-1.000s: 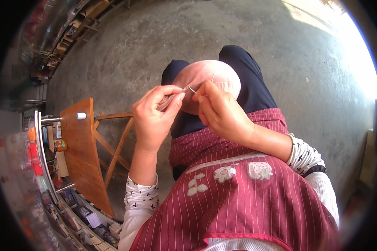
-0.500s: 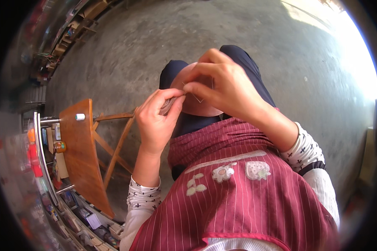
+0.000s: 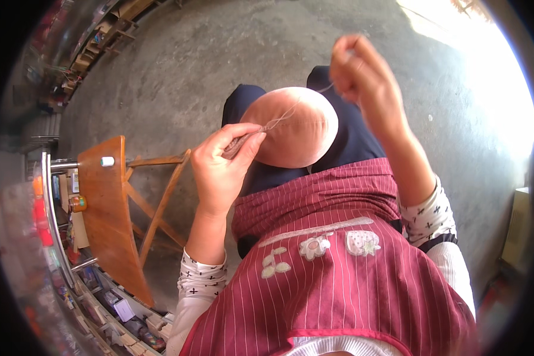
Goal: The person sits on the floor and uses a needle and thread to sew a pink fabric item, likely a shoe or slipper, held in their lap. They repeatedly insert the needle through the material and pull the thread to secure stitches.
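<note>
My left hand (image 3: pixel 215 169) pinches a small brownish-pink fabric piece (image 3: pixel 236 146) between thumb and fingers; most of it is hidden in the palm. From its tip a pale thread (image 3: pixel 291 111) runs up and right to my right hand (image 3: pixel 366 80). That hand is raised beyond my right knee, closed and slightly blurred, with the thread's end in it. Whether a needle is there, I cannot tell. A round, smooth pink pad (image 3: pixel 305 133) rests on my lap between the knees, beneath the thread and just right of my left fingertips.
To the left stands a brown wooden folding table (image 3: pixel 104 219), with a white spool (image 3: pixel 107 161) on top. An orange-brown jar (image 3: pixel 78 203) is at its far side. Shelves (image 3: pixel 121 308) of small goods line the left rim. A pale box (image 3: pixel 516 228) stands far right on the concrete floor.
My right hand has moved from beside the left fingertips up and to the right, drawing out the thread. The pink pad shows more fully. My left hand stays nearly in place.
</note>
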A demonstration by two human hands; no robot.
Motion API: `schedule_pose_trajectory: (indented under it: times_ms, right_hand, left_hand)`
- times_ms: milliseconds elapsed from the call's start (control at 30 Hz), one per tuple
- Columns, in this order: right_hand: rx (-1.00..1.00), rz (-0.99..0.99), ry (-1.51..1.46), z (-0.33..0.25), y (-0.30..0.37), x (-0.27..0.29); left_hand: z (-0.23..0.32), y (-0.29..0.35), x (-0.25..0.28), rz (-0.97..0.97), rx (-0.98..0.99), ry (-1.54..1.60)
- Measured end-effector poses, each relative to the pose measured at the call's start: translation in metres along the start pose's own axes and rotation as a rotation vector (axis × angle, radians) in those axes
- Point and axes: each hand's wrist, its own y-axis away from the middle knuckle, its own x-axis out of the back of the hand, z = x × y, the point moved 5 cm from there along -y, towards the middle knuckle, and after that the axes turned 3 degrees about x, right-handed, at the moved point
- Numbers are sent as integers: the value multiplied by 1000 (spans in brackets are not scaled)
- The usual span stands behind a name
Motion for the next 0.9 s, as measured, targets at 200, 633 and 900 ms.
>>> schedule_pose_trajectory:
  times_ms: [200, 633, 900]
  right_hand:
    - [-86, -330, 454, 2, 52, -50]
    - [-134, -291, 356, 17, 55, -53]
    - [-121, -304, 366, 20, 54, -53]
  left_hand:
    - [0, -5, -1, -30, 22, 76]
    - [-3, -7, -2, -39, 66, 125]
    - [1, -7, -2, -21, 56, 94]
